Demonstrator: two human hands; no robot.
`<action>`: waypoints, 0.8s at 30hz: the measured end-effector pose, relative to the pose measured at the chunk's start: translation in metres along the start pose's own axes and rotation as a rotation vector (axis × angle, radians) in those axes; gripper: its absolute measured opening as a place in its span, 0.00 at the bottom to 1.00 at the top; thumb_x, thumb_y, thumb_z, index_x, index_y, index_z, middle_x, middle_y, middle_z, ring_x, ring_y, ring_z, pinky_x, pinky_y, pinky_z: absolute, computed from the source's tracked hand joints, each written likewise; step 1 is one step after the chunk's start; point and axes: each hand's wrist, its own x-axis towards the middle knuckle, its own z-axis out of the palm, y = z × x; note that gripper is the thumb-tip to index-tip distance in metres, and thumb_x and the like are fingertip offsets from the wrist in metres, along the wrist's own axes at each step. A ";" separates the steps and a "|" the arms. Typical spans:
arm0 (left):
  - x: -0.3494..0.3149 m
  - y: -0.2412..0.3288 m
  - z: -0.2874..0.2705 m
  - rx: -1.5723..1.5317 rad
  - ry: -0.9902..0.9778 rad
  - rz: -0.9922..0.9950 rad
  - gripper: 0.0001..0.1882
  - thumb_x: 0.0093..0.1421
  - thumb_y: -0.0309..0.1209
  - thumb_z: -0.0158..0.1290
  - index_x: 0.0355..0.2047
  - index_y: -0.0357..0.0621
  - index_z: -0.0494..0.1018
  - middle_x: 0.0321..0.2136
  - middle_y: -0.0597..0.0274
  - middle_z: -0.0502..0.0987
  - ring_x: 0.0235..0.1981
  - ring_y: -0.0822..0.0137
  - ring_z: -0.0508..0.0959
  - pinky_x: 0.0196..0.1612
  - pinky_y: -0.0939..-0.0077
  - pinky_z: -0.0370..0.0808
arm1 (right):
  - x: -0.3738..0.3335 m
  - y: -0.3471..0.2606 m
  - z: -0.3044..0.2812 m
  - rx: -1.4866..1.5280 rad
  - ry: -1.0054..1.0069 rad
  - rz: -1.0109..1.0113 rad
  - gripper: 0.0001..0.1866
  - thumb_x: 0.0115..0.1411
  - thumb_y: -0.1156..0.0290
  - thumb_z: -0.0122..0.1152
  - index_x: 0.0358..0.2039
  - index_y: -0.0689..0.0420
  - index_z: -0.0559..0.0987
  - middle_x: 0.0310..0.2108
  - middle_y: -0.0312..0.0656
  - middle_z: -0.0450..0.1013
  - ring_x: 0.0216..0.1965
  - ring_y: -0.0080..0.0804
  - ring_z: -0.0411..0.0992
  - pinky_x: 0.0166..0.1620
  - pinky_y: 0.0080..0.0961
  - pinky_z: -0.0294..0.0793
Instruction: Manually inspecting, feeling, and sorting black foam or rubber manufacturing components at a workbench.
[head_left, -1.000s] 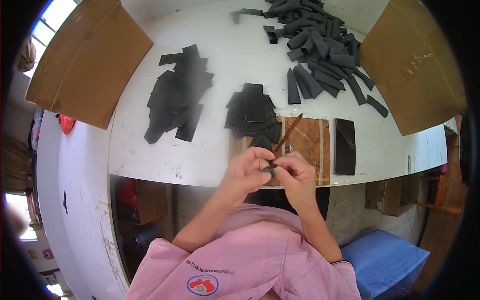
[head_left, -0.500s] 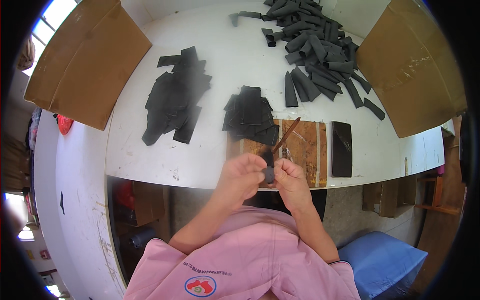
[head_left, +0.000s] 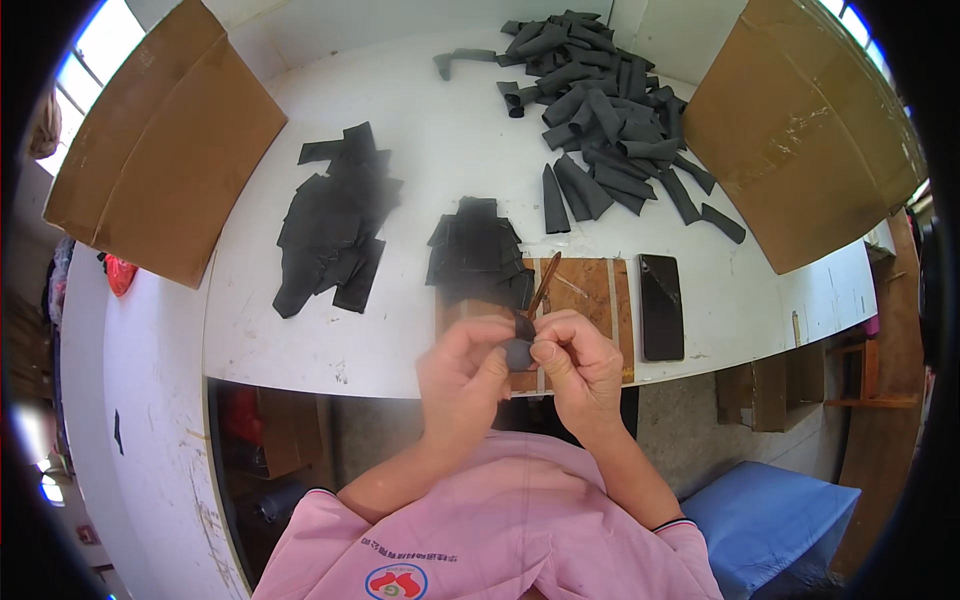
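A small piece of dark grey sheet material (head_left: 517, 355), bent over on itself, is pinched between my two hands near the table's front edge. My left hand (head_left: 462, 372) grips its left side with thumb and fingers, and my right hand (head_left: 580, 375) grips its right side. Just beyond them, a brown pointed stick (head_left: 544, 284) slants up over a worn wooden board (head_left: 603, 300); its lower end is hidden at my hands. A stack of flat dark pieces (head_left: 480, 240) overlaps the board's far left corner.
Farther left lies a bigger heap of flat dark pieces (head_left: 325, 235). Rolled dark tubes (head_left: 610, 110) are piled at the back right. Cardboard flaps (head_left: 165, 140) rise at both sides. A black phone (head_left: 661, 308) lies right of the board. Below right is a blue bag-like bundle (head_left: 765, 525).
My hands have turned and drawn the grey piece so that its bent face shows wider. The whole view has shifted slightly, with the table contents appearing lower and further left.
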 end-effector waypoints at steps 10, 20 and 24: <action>0.037 0.067 0.016 -0.890 -0.690 -0.331 0.11 0.52 0.21 0.49 0.35 0.36 0.61 0.23 0.61 0.68 0.09 0.81 0.58 0.09 0.88 0.54 | 0.046 -0.098 -0.016 -0.126 -0.239 -0.263 0.05 0.51 0.76 0.52 0.22 0.63 0.68 0.20 0.36 0.62 0.22 0.20 0.60 0.25 0.15 0.60; 0.080 0.037 0.001 -1.105 -0.625 -0.716 0.16 0.58 0.24 0.38 0.47 0.35 0.57 0.24 0.59 0.70 0.07 0.81 0.59 0.08 0.88 0.57 | 0.076 -0.022 -0.032 0.248 -0.186 0.373 0.09 0.56 0.68 0.50 0.22 0.58 0.71 0.16 0.28 0.62 0.16 0.15 0.57 0.21 0.11 0.55; 0.075 -0.018 -0.017 -1.013 -0.366 -0.852 0.12 0.56 0.25 0.40 0.42 0.38 0.63 0.24 0.62 0.71 0.07 0.81 0.57 0.09 0.88 0.56 | 0.053 0.036 -0.027 0.537 -0.105 0.610 0.08 0.56 0.68 0.50 0.22 0.56 0.70 0.17 0.28 0.63 0.18 0.14 0.58 0.22 0.12 0.56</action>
